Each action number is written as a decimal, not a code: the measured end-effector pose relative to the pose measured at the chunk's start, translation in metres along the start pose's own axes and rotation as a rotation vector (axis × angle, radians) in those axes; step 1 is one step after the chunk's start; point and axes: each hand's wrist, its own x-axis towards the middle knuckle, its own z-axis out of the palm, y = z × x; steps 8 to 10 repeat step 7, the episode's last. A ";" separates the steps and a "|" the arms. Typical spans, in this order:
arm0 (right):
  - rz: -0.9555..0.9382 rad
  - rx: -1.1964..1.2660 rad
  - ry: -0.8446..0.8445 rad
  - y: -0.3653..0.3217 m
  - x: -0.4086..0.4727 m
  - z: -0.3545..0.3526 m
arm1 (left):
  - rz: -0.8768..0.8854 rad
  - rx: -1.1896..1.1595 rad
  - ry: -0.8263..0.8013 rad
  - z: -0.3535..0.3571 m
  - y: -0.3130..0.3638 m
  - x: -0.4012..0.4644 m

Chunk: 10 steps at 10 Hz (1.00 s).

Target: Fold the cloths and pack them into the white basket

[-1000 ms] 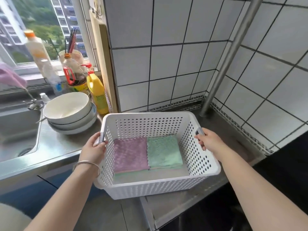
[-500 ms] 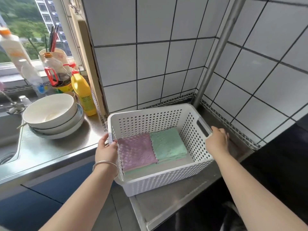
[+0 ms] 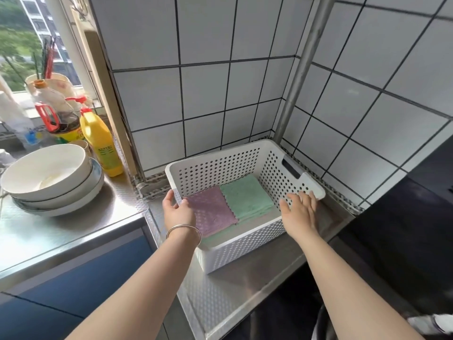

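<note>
Both hands w/ fingers loose, prob. touching white basket [image 3: 215, 165]; cloths inside.

Two bare arms are reaching forward, one hand on each side.

The left hand [image 3: 178, 211] is showing its thumb sticking up and its fingers bent a little, with a thin bangle sitting on the wrist. The right hand [image 3: 299, 210] is lying flat with its palm facing down and its fingers straight and spread apart.
</note>
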 end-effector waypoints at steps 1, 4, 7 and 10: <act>-0.008 -0.015 0.010 0.003 0.006 0.000 | 0.004 0.023 -0.015 0.006 0.003 0.005; 0.013 -0.023 0.021 0.008 0.019 0.003 | -0.011 0.040 -0.079 0.011 -0.002 0.015; -0.027 0.032 -0.087 0.004 0.013 -0.017 | 0.015 0.220 -0.188 -0.007 0.001 0.009; -0.027 0.032 -0.087 0.004 0.013 -0.017 | 0.015 0.220 -0.188 -0.007 0.001 0.009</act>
